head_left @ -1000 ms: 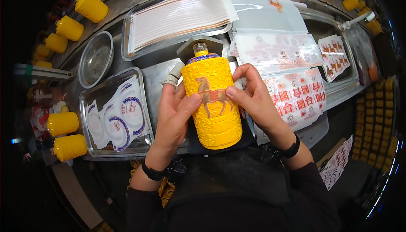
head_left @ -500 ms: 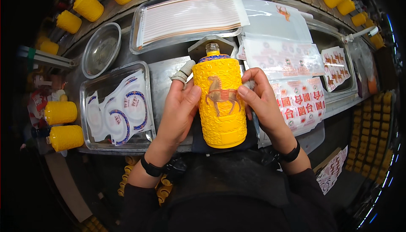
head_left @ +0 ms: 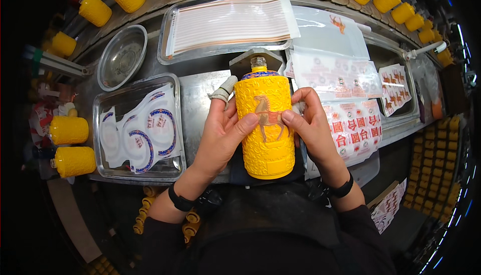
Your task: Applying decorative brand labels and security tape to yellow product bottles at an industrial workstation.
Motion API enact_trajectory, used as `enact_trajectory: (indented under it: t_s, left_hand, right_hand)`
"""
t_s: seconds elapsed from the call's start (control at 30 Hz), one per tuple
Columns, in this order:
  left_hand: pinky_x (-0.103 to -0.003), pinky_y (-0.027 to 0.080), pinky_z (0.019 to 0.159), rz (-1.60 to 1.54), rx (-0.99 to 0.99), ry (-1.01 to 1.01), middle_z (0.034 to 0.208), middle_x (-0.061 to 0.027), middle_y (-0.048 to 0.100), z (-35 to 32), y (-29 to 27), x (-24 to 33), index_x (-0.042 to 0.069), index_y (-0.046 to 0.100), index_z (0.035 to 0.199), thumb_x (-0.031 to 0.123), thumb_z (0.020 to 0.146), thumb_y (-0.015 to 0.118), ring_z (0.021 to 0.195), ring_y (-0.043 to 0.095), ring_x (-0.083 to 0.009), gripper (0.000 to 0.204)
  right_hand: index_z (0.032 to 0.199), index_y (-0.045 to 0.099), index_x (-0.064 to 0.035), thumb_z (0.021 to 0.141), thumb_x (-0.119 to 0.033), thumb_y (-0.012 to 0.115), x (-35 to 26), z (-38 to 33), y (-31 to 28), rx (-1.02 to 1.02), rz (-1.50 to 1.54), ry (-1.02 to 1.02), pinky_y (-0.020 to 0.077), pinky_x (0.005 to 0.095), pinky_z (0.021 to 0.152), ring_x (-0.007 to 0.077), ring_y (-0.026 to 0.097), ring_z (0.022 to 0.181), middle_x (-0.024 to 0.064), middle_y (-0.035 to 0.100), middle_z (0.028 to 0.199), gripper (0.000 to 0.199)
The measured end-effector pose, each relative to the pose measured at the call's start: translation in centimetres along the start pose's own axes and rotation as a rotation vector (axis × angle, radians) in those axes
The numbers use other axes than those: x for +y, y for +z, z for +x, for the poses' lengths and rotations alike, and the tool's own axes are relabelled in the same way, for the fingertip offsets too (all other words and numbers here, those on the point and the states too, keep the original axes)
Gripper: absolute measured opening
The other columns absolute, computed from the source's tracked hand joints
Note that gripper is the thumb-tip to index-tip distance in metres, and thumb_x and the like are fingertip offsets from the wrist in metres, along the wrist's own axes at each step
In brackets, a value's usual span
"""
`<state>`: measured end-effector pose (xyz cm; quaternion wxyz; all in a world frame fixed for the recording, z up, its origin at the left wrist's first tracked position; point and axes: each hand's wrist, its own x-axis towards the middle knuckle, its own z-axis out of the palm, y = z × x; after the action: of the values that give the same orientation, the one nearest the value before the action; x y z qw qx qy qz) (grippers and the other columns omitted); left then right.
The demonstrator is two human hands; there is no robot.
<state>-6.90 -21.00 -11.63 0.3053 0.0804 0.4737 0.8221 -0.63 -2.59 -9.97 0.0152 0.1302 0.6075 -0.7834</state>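
Here, a worker's left hand (head_left: pixel 224 132) and right hand (head_left: pixel 314 128) grip an embossed yellow bottle (head_left: pixel 266 159) from both sides at the near edge of the worktable (head_left: pixel 196 105), neck (head_left: pixel 258 65) pointing away, seemingly to keep its horse decal (head_left: pixel 270 118) facing up between the thumbs.

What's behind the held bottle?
Beyond the bottle, near its top, part of a grey plate shows. The left hand and right hand hold it; its back and whatever its body blocks are hidden.
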Motion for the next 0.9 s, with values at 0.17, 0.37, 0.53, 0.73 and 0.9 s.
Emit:
enact_trajectory:
  t_s: [0.17, 0.37, 0.53, 0.73, 0.9]
  left_hand:
    - [-0.037, 0.036, 0.11, 0.003, 0.003, -0.009, 0.144, -0.0213, 0.036, 0.0, 0.1, 0.0, 0.002, 0.015, 0.148, 0.01, 0.093, 0.063, 0.132, 0.042, -0.0252, 0.073]
    - [-0.037, 0.036, 0.11, 0.016, -0.001, -0.007, 0.143, -0.0207, 0.037, 0.0, 0.0, -0.1, 0.002, 0.016, 0.148, 0.011, 0.093, 0.063, 0.132, 0.042, -0.0254, 0.073]
    - [-0.038, 0.036, 0.109, 0.021, 0.016, -0.011, 0.143, -0.0207, 0.038, 0.0, 0.1, -0.1, 0.003, 0.016, 0.148, 0.011, 0.093, 0.063, 0.131, 0.043, -0.0251, 0.072]
    - [-0.038, 0.037, 0.109, 0.022, 0.004, 0.003, 0.141, -0.0201, 0.041, 0.0, 0.3, 0.1, 0.002, 0.02, 0.145, 0.011, 0.093, 0.063, 0.13, 0.045, -0.0246, 0.068]
    - [-0.038, 0.037, 0.108, 0.046, -0.019, 0.02, 0.141, -0.0199, 0.042, 0.0, 0.2, 0.1, 0.002, 0.022, 0.144, 0.013, 0.093, 0.063, 0.13, 0.045, -0.0247, 0.067]
  right_hand:
    - [0.11, 0.038, -0.0058, 0.089, -0.01, 0.066, 0.0, 0.0, -0.1, 0.002, 0.002, -0.012, 0.0495, 0.0189, 0.062, 0.0064, 0.061, 0.078, 0.0056, 0.052, 0.099, 0.035]
    - [0.11, 0.039, -0.0064, 0.088, -0.014, 0.068, 0.3, 0.0, -0.3, 0.009, -0.04, -0.022, 0.0426, 0.0164, 0.054, 0.002, 0.054, 0.068, 0.0033, 0.051, 0.096, 0.037]
    - [0.109, 0.04, -0.0066, 0.087, -0.015, 0.069, 0.5, 0.1, -0.4, 0.017, -0.087, -0.019, 0.0367, 0.0156, 0.049, -0.0008, 0.048, 0.06, 0.001, 0.051, 0.092, 0.037]
    - [0.108, 0.041, -0.0076, 0.087, -0.016, 0.069, 0.5, 0.2, -0.5, 0.028, -0.109, -0.013, 0.0348, 0.0152, 0.048, -0.0019, 0.046, 0.059, -0.0007, 0.051, 0.088, 0.036]
    - [0.103, 0.047, -0.0072, 0.088, -0.019, 0.069, 1.1, 0.2, -1.1, -0.007, -0.062, -0.053, 0.0354, 0.0159, 0.047, 0.0008, 0.05, 0.057, -0.0005, 0.053, 0.082, 0.029]
